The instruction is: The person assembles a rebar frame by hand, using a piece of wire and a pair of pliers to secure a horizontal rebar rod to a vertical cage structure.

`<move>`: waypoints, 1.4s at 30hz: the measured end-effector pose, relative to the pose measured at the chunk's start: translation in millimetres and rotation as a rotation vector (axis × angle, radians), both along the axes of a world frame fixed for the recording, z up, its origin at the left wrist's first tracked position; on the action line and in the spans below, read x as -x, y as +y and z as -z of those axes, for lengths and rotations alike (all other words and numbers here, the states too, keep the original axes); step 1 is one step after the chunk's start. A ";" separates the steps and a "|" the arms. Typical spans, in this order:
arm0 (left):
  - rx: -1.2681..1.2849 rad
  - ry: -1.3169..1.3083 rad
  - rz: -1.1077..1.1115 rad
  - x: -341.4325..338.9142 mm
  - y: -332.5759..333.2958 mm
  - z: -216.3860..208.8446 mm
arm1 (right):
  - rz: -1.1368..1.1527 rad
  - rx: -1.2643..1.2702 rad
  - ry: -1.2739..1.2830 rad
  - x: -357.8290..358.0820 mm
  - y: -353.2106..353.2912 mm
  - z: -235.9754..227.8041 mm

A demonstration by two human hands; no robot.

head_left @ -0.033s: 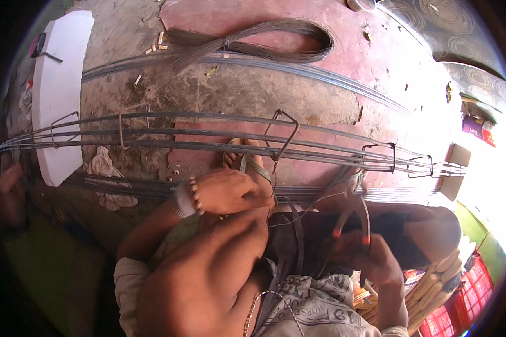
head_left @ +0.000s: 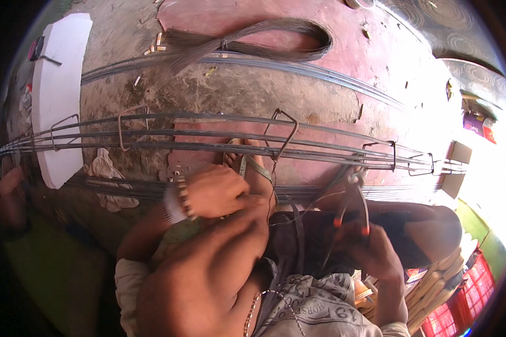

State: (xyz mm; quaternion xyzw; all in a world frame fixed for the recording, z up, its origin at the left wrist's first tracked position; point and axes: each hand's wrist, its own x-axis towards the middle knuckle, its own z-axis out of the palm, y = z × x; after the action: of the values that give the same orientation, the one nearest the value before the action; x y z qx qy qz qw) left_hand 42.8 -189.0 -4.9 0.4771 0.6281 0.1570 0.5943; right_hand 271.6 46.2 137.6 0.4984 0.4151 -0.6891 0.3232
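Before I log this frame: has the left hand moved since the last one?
Yes, slightly: the left hand shifted left, farther from the bent metal ring on the rods.

Grey metal pincers (head_left: 355, 184) with orange-red handle tips, handles spread, point head-first toward a long frame of dark steel bars (head_left: 208, 133). Bent rectangular metal rings (head_left: 288, 140) encircle it; it crosses a white slab's (head_left: 62, 50) right edge.

single head-worn fisheye, facing steeply down; hands (head_left: 215, 191) near, floor (head_left: 121, 35) farther.
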 end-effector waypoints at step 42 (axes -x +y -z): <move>-0.511 0.675 -0.346 26.7 70.7 13.1 | -0.558 -1.140 0.407 -4.3 -81.4 136.9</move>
State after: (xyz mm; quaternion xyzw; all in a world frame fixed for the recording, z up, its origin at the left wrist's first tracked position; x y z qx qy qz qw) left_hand 16.2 -118.3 -17.9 0.5207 0.7983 0.2396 0.1846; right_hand 275.9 -35.3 0.7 0.3251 0.8805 -0.3329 0.0904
